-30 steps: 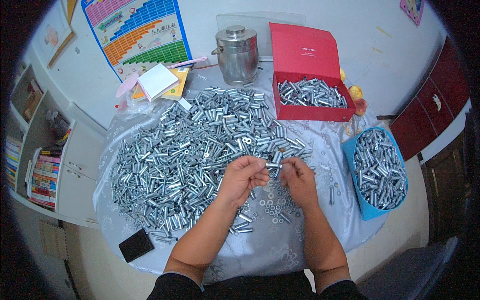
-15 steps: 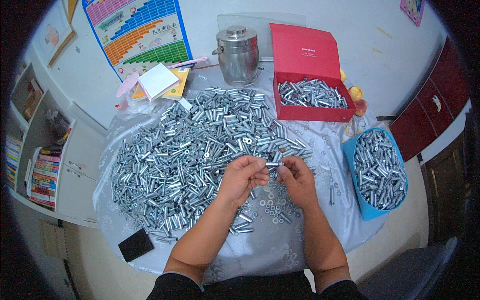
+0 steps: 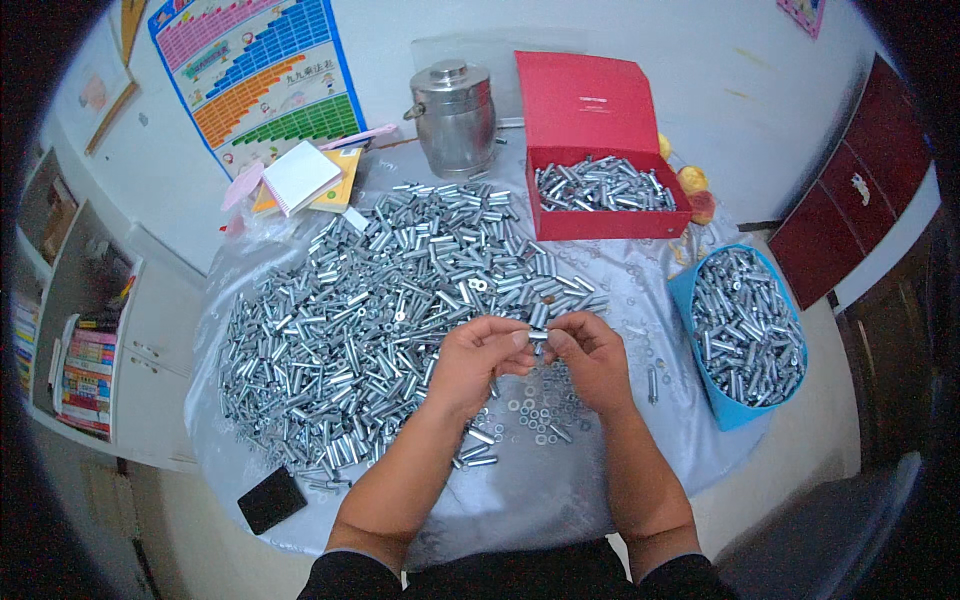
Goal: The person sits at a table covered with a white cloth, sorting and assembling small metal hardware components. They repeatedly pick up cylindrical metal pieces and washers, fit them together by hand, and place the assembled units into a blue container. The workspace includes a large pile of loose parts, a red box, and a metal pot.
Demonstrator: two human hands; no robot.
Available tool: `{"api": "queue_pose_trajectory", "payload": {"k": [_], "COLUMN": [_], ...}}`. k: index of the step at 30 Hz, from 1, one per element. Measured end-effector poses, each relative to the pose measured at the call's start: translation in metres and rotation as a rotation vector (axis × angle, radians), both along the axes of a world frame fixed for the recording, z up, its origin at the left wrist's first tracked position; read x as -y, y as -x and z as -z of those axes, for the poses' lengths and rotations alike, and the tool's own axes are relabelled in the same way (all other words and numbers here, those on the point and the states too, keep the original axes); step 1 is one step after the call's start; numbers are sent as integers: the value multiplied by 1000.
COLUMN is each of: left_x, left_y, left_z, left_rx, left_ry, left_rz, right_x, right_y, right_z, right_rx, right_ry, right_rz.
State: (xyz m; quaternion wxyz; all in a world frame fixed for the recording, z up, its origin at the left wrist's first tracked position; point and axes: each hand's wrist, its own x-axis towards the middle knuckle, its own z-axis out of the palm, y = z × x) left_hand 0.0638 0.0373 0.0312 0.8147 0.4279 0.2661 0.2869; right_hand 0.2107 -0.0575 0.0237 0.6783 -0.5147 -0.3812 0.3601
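Observation:
Between my two hands is a small silvery expansion bolt [image 3: 538,336], held level above the table. My left hand [image 3: 478,362] pinches its left end between thumb and fingers. At the other end, the thumb and fingers of my right hand [image 3: 592,362] are closed on it. The fingertips hide much of the bolt. A wide heap of metal sleeves and bolts [image 3: 340,330] spreads to the left and beyond my hands. Loose washers [image 3: 541,412] lie just below them. One single bolt [image 3: 652,384] rests to the right of my right hand.
A red box [image 3: 610,226] with its lid up and a blue bin [image 3: 688,325] at the right both hold many bolts. Behind the heap stand a metal pot [image 3: 452,120] and a notebook [image 3: 300,178]. A black flat object [image 3: 271,500] lies near the table's front left edge.
My fingertips have come closer together, covering more of the bolt. The whole view has shifted slightly; the heap, box and bin look the same.

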Motion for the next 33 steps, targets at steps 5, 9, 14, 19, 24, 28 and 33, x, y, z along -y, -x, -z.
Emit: {"api": "queue_pose_trajectory", "payload": {"k": [5,9,14,19,24,28,33], "left_x": [27,43,68,84,101,114,130], "left_y": [-6,-21,-51,-73,-93,-114,-150], "left_z": [-17,-29,-48,-39,-36,-34,-35], "left_rx": [-38,-78,-29,-12,63,52,55], "left_ry": [-259,-541,-236,-233,-275,-360,-240], "left_rz": [13,110,254,323,370,422,405], "right_x": [32,69,108,138,156,169,179], "right_y": [-8,-15,-30,-39,-49,-61,-76], "right_z": [-17,-25,-22,-31,-32,-34,-45], "right_rx": [-116,-38,186,30,16,95,116], "right_ry": [124,8,-86,64,65,45,141], "right_rz": [21,111,280,303,381,505,632]}}
